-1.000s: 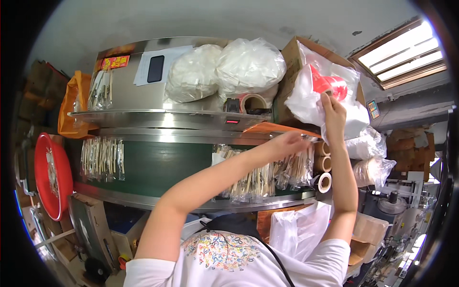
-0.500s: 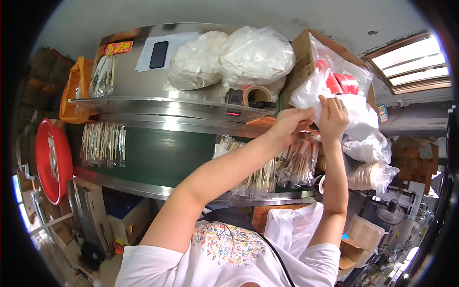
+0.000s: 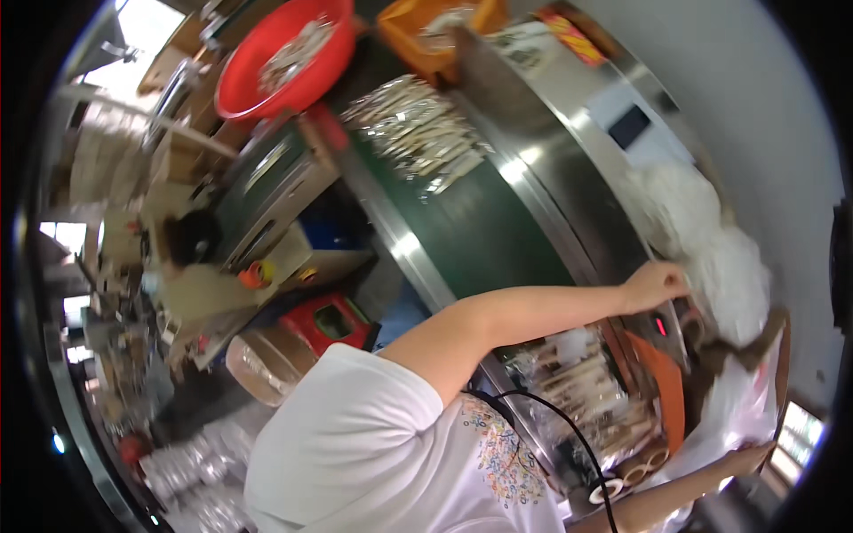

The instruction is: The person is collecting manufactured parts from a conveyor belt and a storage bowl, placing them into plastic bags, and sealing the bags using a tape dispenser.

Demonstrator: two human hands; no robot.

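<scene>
My left hand point(image 3: 656, 286) is stretched over the steel edge of the conveyor, its fingers curled together. It is beside a bulging clear plastic bag point(image 3: 729, 280) and a tape roll point(image 3: 695, 327); whatever it may hold is hidden. Farther toward the lower right, my right hand point(image 3: 749, 458) is at the white plastic liner point(image 3: 733, 404) of a cardboard box point(image 3: 782, 355). Its fingers are small and smeared, so their grip does not show. Below my left forearm, several clear packets of thin wooden sticks point(image 3: 586, 391) lie on the green belt point(image 3: 480, 235).
More stick packets point(image 3: 418, 133) lie farther along the belt. A red basin point(image 3: 240, 75) and an orange bag point(image 3: 418, 40) stand at its far end. A phone point(image 3: 629, 127) rests on paper. A black cable point(image 3: 569, 426) crosses in front of my shirt.
The view has swung and tilted strongly, bringing the workshop at left into sight. My hands, close together before, are now apart: the left by the tape roll, the right at the box.
</scene>
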